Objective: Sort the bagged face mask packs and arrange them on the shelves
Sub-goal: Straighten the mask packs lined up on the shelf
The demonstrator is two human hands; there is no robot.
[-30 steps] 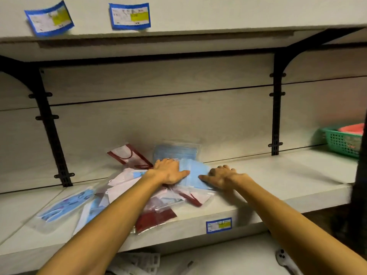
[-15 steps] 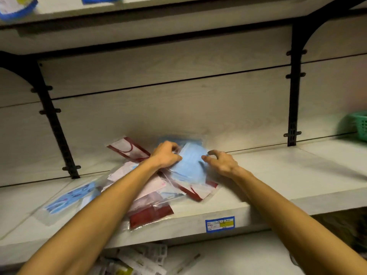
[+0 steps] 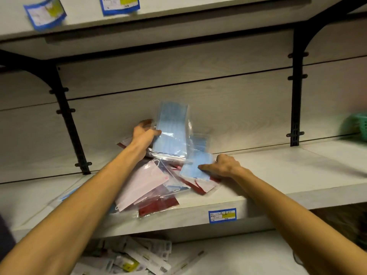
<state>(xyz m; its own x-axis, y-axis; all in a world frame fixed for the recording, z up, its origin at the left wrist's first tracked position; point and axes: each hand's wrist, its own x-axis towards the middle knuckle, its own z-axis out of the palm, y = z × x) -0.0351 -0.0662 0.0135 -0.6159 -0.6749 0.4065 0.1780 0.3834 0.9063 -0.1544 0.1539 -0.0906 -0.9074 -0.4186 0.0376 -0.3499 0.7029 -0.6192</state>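
Head view, middle shelf [image 3: 278, 187] — pale wood-grain board, a blue-and-yellow price label [image 3: 222, 215] on its front edge.

Left hand [image 3: 144, 133]: fingers and thumb curled round a stack of clear-bagged blue mask packs [image 3: 171, 132], held upright and lifted clear of the shelf, in front of the back panel.

Right hand [image 3: 222, 165]: lying on a single blue mask pack [image 3: 195, 165], thumb stretched flat over its face; the other fingers bend at the pack's far edge, and whether they pinch it or only press cannot be told. This pack rests on the right side of the heap.

Heap on the shelf below the hands: a pink mask pack [image 3: 143, 185] lying slantwise, a dark red pack [image 3: 158, 205] nearest the shelf edge, further red-and-white packs [image 3: 200, 187] under the right hand. The left forearm crosses the heap's left part and hides whatever lies under it — a blue corner [image 3: 68, 193] shows just beyond.

Surroundings: two black shelf brackets, left [image 3: 65, 116] and right [image 3: 296, 86]; upper shelf with two blue-bordered labels [image 3: 119, 3]; a green basket [image 3: 357, 126], blurred, at the far right of the shelf; lower shelf carrying scattered white packets with barcodes [image 3: 139, 257].
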